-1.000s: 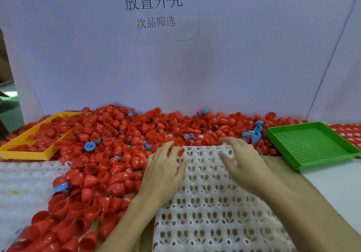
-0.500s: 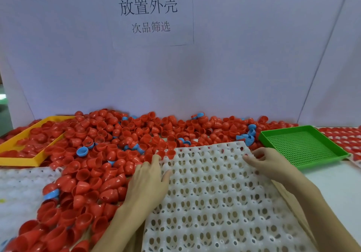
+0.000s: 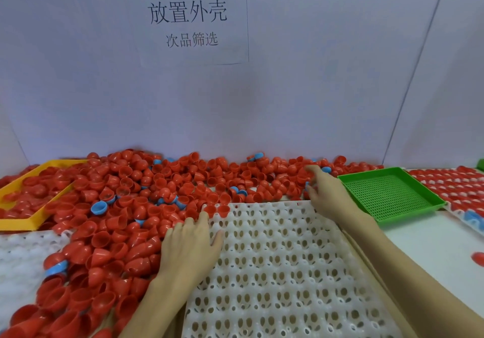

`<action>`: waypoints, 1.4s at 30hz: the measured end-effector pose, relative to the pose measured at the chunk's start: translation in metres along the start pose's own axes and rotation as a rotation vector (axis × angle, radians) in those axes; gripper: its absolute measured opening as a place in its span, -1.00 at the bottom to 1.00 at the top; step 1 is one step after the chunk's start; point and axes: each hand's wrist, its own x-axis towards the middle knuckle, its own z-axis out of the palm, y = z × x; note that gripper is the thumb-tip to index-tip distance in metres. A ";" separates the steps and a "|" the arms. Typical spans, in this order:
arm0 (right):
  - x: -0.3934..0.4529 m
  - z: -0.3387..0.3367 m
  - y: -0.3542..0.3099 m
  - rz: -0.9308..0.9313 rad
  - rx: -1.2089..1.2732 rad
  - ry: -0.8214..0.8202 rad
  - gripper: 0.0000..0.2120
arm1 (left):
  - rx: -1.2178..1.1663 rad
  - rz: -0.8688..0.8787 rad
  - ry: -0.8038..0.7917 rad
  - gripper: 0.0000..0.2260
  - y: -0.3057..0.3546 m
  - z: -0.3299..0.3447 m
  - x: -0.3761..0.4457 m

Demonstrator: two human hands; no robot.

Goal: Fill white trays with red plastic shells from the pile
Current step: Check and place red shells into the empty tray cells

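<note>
While the white tray (image 3: 282, 272) sat right in front of us, long side running away from the body, nearly all its sockets were vacant; only two red shells (image 3: 216, 209) showed at its far left corner. Our left hand (image 3: 189, 243) lay flat over the tray's left edge, fingers straight and relaxed, gripping nothing, fingertips touching the nearest shells. The pile (image 3: 146, 196) wrapped the tray on the left and across the far edge, so the feed direction was left-to-right and far-to-near. The left hand was plainly nearer the bulk of it. Our right hand (image 3: 323, 193) reached past the tray's far right corner into the thin end of the pile, fingers curled among shells; whether it really held one we couldn't tell. A few blue shells (image 3: 99, 207) were mixed in, worth avoiding. Right of that hand sat a green tray (image 3: 387, 193), holding nothing visible. Further right, a filled tray (image 3: 445, 183) at the bench edge. Far left, a yellow tray (image 3: 36, 193) half buried in shells.
</note>
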 end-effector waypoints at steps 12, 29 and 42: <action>0.059 0.046 -0.016 -0.186 -0.355 -0.245 -0.35 | -0.071 0.045 0.023 -0.54 -0.004 0.001 0.001; 0.067 0.039 -0.004 -0.257 -0.375 -0.418 -0.23 | -0.094 0.034 0.015 -0.56 -0.004 0.002 0.001; 0.072 0.046 -0.013 -0.185 -0.548 -0.390 -0.50 | -0.112 0.033 -0.002 -0.58 -0.004 -0.002 -0.001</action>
